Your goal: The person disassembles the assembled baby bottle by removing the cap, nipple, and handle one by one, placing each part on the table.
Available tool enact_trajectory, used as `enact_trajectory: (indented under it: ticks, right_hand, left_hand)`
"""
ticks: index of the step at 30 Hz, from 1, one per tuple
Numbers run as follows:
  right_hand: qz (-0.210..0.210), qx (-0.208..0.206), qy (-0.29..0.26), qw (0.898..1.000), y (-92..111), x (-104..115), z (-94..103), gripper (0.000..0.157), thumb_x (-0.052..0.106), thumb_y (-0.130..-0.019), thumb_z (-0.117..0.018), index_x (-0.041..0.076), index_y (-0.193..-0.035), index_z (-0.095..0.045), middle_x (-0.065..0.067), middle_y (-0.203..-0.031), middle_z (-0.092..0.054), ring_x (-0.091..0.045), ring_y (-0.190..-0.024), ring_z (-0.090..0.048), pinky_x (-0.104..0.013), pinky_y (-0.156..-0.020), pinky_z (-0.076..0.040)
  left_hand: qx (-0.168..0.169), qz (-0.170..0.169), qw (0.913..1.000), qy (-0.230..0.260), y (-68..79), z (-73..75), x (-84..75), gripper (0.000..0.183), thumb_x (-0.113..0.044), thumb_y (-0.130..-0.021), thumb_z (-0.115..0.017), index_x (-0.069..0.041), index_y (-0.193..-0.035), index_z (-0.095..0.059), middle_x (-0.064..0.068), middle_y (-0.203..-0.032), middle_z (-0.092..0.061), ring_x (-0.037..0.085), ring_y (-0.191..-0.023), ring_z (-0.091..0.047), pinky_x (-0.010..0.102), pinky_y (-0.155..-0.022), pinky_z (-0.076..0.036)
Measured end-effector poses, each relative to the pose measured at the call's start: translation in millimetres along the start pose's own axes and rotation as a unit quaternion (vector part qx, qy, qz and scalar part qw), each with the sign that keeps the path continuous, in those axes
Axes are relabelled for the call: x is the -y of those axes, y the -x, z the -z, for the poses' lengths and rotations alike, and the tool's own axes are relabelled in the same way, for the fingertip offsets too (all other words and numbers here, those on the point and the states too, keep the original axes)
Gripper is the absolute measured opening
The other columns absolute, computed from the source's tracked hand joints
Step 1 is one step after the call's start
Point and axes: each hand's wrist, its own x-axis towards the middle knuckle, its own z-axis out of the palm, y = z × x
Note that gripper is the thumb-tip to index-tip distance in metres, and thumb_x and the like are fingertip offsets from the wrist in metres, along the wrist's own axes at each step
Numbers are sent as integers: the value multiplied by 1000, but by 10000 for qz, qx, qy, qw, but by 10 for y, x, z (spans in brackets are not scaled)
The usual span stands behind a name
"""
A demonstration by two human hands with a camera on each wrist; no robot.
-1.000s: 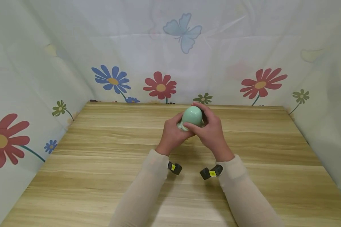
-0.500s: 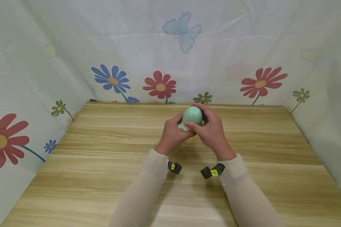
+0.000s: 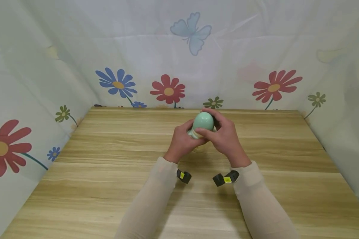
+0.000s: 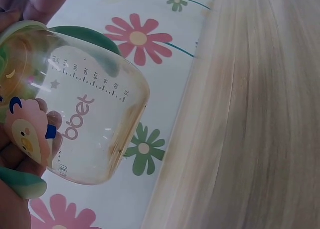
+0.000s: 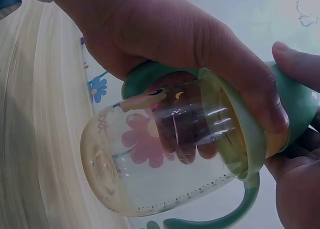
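Note:
A clear baby bottle (image 4: 95, 109) with green handles (image 5: 235, 211) is held tilted above the table, printed with a cartoon animal and a measuring scale. My left hand (image 3: 182, 141) grips it round the body and handle; its fingers show through the clear wall in the right wrist view. On the bottle's top sits a glossy green domed cap (image 3: 203, 121). My right hand (image 3: 225, 136) holds this cap, thumb across its near side and fingers round the far side. In the head view, the hands hide most of the bottle.
The wood-grain table (image 3: 113, 172) spreads below the hands. A white curtain (image 3: 233, 59) printed with flowers and a butterfly stands along its back and sides. A small black camera is on each wrist, such as the right wrist camera (image 3: 226, 178).
My right wrist has shifted a little to the right and turned slightly, with the cap moving slightly too. The left hand has stayed nearly still, and both hands keep their hold.

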Motion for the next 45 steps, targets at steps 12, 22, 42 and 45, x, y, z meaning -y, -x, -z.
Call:
enact_trajectory:
  ticks: [12, 22, 42, 45]
  right_hand:
    - [16, -127, -36, 9999, -5, -21, 4, 55, 22, -81, -79, 19, -132, -58, -5, -131, -58, -19, -113, -59, -40, -104, -47]
    - [73, -218, -122, 9997, -15, -9, 8, 53, 20, -82, -78, 19, -131, -59, -5, -129, -60, -17, -111, -60, -38, -102, -49]
    - [247, -659, -489, 9963, -29, 23, 60, 48, 13, -83, -76, 11, -128, -60, -4, -129, -61, -15, -108, -61, -23, -96, -50]
    - [269, -736, -570, 9953, -30, 27, 71, 47, 11, -84, -76, 10, -128, -60, -5, -130, -61, -14, -110, -61, -23, -97, -50]
  left_hand:
    - [-1, -2, 10000, 68, -12, -9, 19, 58, -38, -77, -81, -20, -128, -61, -4, -119, -67, 12, -103, -62, 32, -88, -55]
    - [-3, -82, 9999, 140, -34, -1, 24, 57, -37, -76, -82, -20, -126, -62, -4, -117, -69, 11, -102, -63, 33, -89, -54]
    - [19, 179, 9998, 97, -20, -7, 46, 61, -46, -74, -81, -26, -128, -61, -7, -114, -68, 11, -99, -63, 32, -85, -55]
    - [7, 217, 9997, 95, -21, -11, 61, 60, -45, -75, -81, -27, -128, -61, -8, -114, -68, 11, -99, -63, 32, -87, -55]
